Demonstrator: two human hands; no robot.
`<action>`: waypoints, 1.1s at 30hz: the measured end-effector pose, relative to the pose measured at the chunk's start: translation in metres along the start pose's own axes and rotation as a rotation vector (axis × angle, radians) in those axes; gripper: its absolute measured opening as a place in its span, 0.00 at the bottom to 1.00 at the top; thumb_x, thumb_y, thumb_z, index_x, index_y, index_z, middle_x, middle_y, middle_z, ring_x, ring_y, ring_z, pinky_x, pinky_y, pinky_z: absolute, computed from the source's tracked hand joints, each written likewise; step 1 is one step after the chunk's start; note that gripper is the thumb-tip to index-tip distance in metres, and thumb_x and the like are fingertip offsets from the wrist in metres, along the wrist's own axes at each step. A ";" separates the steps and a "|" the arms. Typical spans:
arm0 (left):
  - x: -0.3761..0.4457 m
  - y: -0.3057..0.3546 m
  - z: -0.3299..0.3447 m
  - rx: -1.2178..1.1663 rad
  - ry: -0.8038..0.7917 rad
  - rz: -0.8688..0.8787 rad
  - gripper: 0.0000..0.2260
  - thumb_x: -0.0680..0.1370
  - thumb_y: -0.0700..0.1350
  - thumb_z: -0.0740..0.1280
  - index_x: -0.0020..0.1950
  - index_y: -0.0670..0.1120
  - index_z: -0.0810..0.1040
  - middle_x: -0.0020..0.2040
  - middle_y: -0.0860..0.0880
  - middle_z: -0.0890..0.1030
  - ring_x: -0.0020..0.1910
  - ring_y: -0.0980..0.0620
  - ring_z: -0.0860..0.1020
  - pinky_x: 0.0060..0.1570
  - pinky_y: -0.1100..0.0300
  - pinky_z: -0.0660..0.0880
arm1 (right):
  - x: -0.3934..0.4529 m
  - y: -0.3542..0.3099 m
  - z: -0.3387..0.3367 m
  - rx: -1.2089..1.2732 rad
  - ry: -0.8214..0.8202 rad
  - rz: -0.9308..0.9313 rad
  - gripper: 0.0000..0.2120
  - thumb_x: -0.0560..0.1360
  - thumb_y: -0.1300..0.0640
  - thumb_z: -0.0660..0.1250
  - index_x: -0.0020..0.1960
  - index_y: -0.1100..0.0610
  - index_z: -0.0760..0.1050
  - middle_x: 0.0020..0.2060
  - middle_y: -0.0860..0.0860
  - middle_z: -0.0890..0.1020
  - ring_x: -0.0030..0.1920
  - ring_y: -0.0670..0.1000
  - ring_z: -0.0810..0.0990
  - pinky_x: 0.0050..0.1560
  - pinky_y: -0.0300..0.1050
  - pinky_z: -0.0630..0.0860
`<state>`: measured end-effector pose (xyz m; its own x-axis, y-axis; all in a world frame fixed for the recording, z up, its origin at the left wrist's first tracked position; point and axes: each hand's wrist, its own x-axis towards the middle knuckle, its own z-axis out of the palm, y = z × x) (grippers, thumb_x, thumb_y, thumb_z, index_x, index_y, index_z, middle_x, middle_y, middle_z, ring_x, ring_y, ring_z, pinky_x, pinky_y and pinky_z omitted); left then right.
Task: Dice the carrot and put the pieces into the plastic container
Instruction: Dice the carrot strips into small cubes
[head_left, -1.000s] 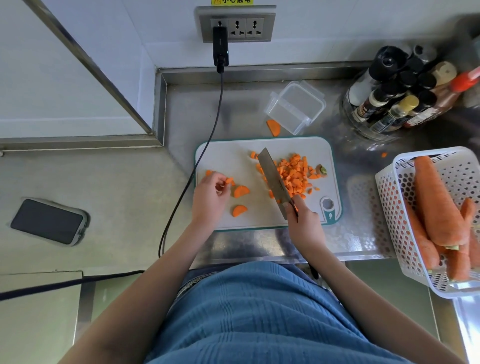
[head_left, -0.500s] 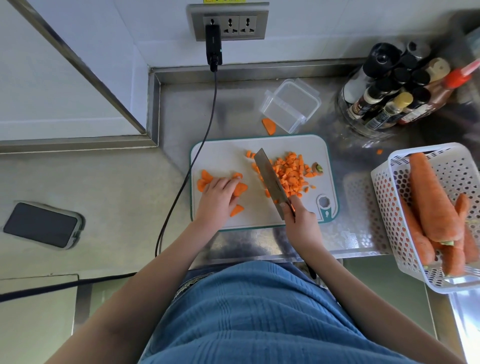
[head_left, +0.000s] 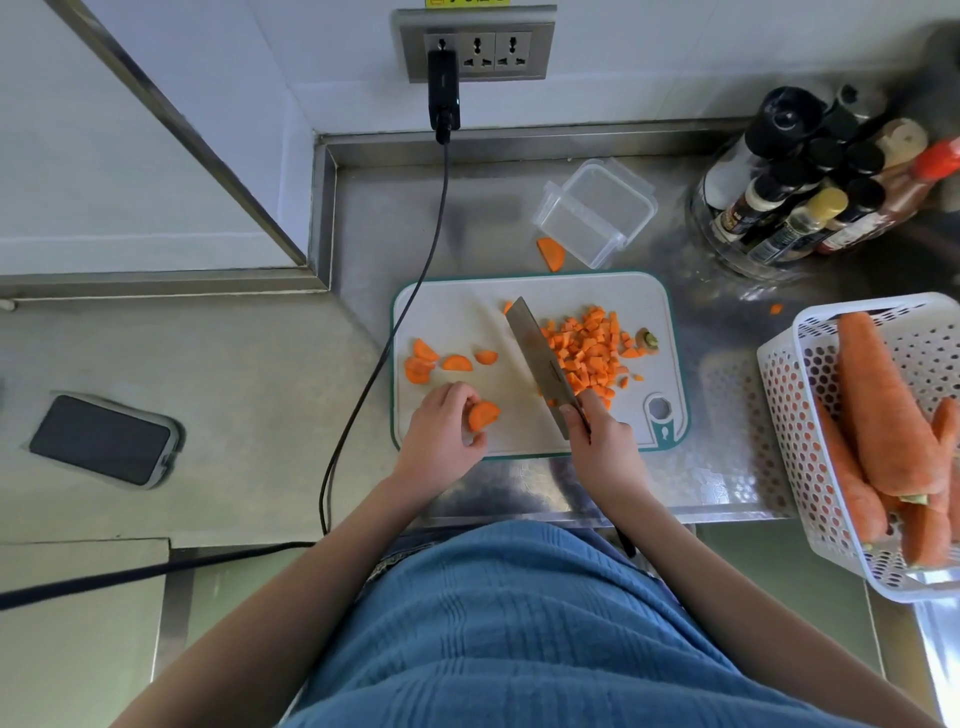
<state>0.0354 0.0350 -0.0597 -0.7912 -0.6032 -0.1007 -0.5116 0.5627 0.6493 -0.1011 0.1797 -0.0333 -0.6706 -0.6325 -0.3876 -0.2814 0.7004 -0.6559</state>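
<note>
Your left hand (head_left: 441, 431) pinched a carrot slice (head_left: 483, 414) at the cutting board's (head_left: 524, 431) near-left; your right hand (head_left: 602, 441) gripped the knife (head_left: 540, 358) beside the diced carrot (head_left: 589, 353). The plastic container (head_left: 597, 210) stood beyond the board's far edge.

Knife (head_left: 540, 358) handle hidden inside right hand (head_left: 602, 447). White basket (head_left: 779, 415) at 3 o'clock cut off by right edge, whole carrots (head_left: 883, 405) partly cropped. Bottles (head_left: 810, 202) at 1 o'clock: labels unreadable, some cropped. Yellow sticker (head_left: 465, 2) at 12 o'clock cut by top edge.
</note>
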 end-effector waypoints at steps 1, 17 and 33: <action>-0.001 0.000 0.002 0.014 -0.011 0.006 0.15 0.68 0.38 0.73 0.52 0.41 0.75 0.49 0.46 0.77 0.49 0.47 0.74 0.51 0.52 0.73 | 0.000 0.000 0.000 0.000 -0.001 -0.004 0.05 0.82 0.51 0.56 0.50 0.52 0.67 0.34 0.52 0.76 0.35 0.58 0.75 0.34 0.46 0.68; 0.018 0.015 0.015 -0.020 0.071 -0.174 0.10 0.71 0.39 0.71 0.52 0.42 0.77 0.47 0.45 0.79 0.45 0.47 0.77 0.45 0.57 0.74 | 0.005 -0.006 -0.002 0.003 0.004 -0.029 0.04 0.82 0.52 0.54 0.50 0.50 0.65 0.36 0.55 0.78 0.36 0.59 0.76 0.34 0.47 0.69; 0.045 -0.019 -0.009 0.316 0.045 0.150 0.09 0.67 0.31 0.72 0.44 0.40 0.81 0.44 0.45 0.81 0.45 0.40 0.77 0.46 0.47 0.77 | 0.006 -0.009 -0.007 0.017 0.015 0.005 0.06 0.82 0.52 0.54 0.51 0.53 0.66 0.33 0.52 0.76 0.32 0.56 0.74 0.32 0.47 0.68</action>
<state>0.0126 -0.0083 -0.0699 -0.8532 -0.5214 0.0162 -0.4752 0.7896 0.3882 -0.1072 0.1718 -0.0251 -0.6822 -0.6238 -0.3814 -0.2660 0.6976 -0.6652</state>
